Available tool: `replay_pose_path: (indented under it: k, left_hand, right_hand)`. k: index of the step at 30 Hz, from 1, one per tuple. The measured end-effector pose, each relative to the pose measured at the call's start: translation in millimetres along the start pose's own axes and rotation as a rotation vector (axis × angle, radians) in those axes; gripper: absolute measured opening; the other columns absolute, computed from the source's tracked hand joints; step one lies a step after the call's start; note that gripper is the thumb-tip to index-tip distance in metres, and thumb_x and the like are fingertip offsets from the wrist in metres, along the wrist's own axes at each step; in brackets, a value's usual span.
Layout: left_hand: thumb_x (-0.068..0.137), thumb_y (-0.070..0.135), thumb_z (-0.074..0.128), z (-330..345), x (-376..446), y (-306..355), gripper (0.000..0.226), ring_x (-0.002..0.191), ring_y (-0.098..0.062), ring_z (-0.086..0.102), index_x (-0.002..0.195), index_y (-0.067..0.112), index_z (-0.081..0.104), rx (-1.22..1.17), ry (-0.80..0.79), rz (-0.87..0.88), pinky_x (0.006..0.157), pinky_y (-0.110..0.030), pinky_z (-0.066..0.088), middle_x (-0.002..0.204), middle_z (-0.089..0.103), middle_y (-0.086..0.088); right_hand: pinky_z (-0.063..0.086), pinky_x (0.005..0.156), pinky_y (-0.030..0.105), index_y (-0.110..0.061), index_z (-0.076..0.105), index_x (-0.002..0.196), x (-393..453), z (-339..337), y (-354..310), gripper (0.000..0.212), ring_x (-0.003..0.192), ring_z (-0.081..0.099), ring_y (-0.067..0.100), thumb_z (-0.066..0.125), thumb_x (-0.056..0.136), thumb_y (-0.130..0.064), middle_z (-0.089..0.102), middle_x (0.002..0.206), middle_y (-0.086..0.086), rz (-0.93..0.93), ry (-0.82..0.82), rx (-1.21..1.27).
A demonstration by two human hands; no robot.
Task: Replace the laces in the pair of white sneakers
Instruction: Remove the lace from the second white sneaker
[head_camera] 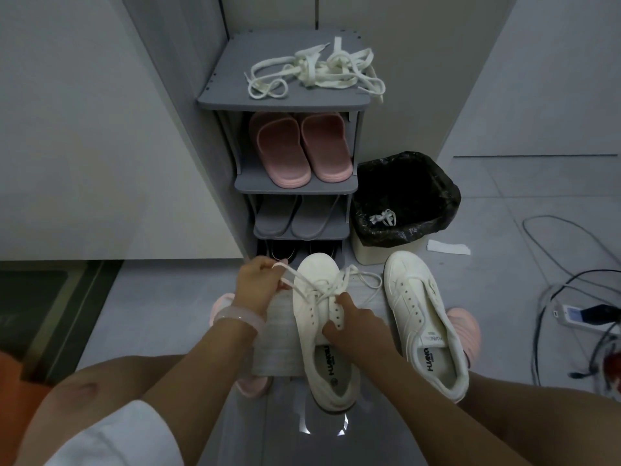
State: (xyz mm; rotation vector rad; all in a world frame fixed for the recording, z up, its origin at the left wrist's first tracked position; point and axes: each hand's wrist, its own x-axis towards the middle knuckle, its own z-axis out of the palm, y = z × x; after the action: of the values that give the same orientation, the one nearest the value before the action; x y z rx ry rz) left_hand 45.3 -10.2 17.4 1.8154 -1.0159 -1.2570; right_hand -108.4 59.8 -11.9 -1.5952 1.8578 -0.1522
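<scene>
Now, held shoe: white lace-up sneaker (322, 317), long axis near-far, toe toward grey shoe rack (285, 104).
Left hand (260, 279): pinches white lace (302, 280) end, pulled up-left.
Right hand (353, 322): fingers curled on eyelet flap.
Second sneaker (420, 317): on floor right, toe pointing away.
Spare laces (319, 70): atop rack.

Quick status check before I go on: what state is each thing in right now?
Left hand: pinching a lace end, pulled out sideways.
Right hand: gripping the held sneaker at its eyelets.
Held sneaker: partly laced, upper eyelets empty.
Second sneaker: on the floor, unlaced.
Loose laces: tangled on the shoe rack top.
Bin: open, lined, one lace inside.
</scene>
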Motion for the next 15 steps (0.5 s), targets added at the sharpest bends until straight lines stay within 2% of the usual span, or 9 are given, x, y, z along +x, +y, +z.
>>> replay_pose_path:
  k: [1, 3, 6, 9, 10, 11, 13, 14, 15]
  left_hand:
    - [0.090, 0.003, 0.052, 2, -5, 1, 0.018, 0.042, -0.008, 0.052, 0.071, 0.006, 0.054, -0.250, -0.069, -0.178, 0.059, -0.025, 0.053, 0.052, 0.051, -0.005]
    - [0.091, 0.001, 0.049, 0, -7, -1, 0.019, 0.043, -0.010, 0.051, 0.073, 0.006, 0.052, -0.421, -0.132, -0.324, 0.060, -0.030, 0.054, 0.046, 0.047, -0.003]
    - [0.090, 0.003, 0.052, -12, -7, 0, 0.020, 0.048, -0.012, 0.047, 0.071, 0.006, 0.055, -0.202, -0.169, -0.316, 0.050, -0.021, 0.052, 0.056, 0.049, -0.005]
    - [0.088, 0.004, 0.059, -34, 0, 12, 0.020, 0.039, -0.008, 0.050, 0.068, 0.004, 0.060, 0.122, -0.281, -0.277, 0.043, -0.016, 0.048, 0.049, 0.054, -0.003]
    - [0.087, 0.007, 0.061, -42, 3, 17, 0.020, 0.042, -0.010, 0.052, 0.068, 0.003, 0.061, 0.272, -0.280, -0.198, 0.045, -0.019, 0.048, 0.051, 0.056, -0.004]
    - [0.086, 0.010, 0.063, -48, 7, 21, 0.019, 0.050, -0.016, 0.055, 0.069, 0.000, 0.063, 0.482, -0.225, -0.046, 0.049, -0.022, 0.045, 0.057, 0.058, -0.007]
    - [0.085, 0.011, 0.063, -50, 10, 25, 0.018, 0.069, -0.027, 0.055, 0.076, -0.004, 0.064, 0.811, 0.059, 0.353, 0.056, -0.028, 0.033, 0.074, 0.059, -0.016]
    - [0.086, 0.009, 0.061, -45, 7, 24, 0.016, 0.074, -0.030, 0.052, 0.079, -0.006, 0.063, 0.821, 0.155, 0.483, 0.059, -0.027, 0.028, 0.080, 0.058, -0.019]
    - [0.086, 0.007, 0.059, -38, 3, 20, 0.014, 0.075, -0.030, 0.050, 0.081, -0.006, 0.062, 0.787, 0.181, 0.535, 0.062, -0.026, 0.027, 0.084, 0.056, -0.021]
  right_hand:
    - [0.043, 0.073, 0.032, -0.024, 0.030, 0.133, 0, 0, 1, 0.052, 0.095, 0.058, 0.029, 0.047, 0.087, -0.042, 0.058, 0.105, 0.009, 0.005, -0.005, 0.000]
    - [0.044, 0.073, 0.032, -0.025, 0.029, 0.134, 0, 0, 2, 0.053, 0.095, 0.059, 0.029, 0.047, 0.087, -0.042, 0.058, 0.105, 0.009, 0.011, -0.011, 0.003]
    - [0.043, 0.071, 0.031, -0.025, 0.030, 0.132, 0, 0, 3, 0.052, 0.093, 0.059, 0.029, 0.048, 0.086, -0.041, 0.058, 0.104, 0.008, 0.013, -0.013, 0.019]
    - [0.044, 0.071, 0.031, -0.025, 0.030, 0.131, 0, -1, 2, 0.051, 0.089, 0.058, 0.026, 0.048, 0.086, -0.041, 0.057, 0.101, 0.007, 0.018, -0.018, 0.028]
    - [0.043, 0.071, 0.030, -0.025, 0.030, 0.131, 0, -1, 2, 0.051, 0.088, 0.057, 0.026, 0.048, 0.086, -0.041, 0.056, 0.099, 0.006, 0.018, -0.022, 0.026]
    - [0.043, 0.071, 0.030, -0.025, 0.030, 0.131, 0, 0, 1, 0.051, 0.089, 0.057, 0.026, 0.048, 0.086, -0.041, 0.056, 0.100, 0.006, 0.016, -0.025, 0.021]
    - [0.044, 0.074, 0.032, -0.025, 0.030, 0.131, 0, 0, -1, 0.050, 0.092, 0.057, 0.028, 0.047, 0.086, -0.041, 0.057, 0.103, 0.008, 0.016, -0.024, 0.007]
    - [0.044, 0.074, 0.032, -0.025, 0.030, 0.131, 0, 0, -1, 0.050, 0.093, 0.058, 0.028, 0.047, 0.086, -0.041, 0.057, 0.104, 0.008, 0.016, -0.021, 0.004]
    - [0.044, 0.074, 0.032, -0.025, 0.031, 0.131, 0, 0, 0, 0.050, 0.093, 0.058, 0.028, 0.048, 0.086, -0.040, 0.058, 0.104, 0.008, 0.016, -0.019, 0.006]
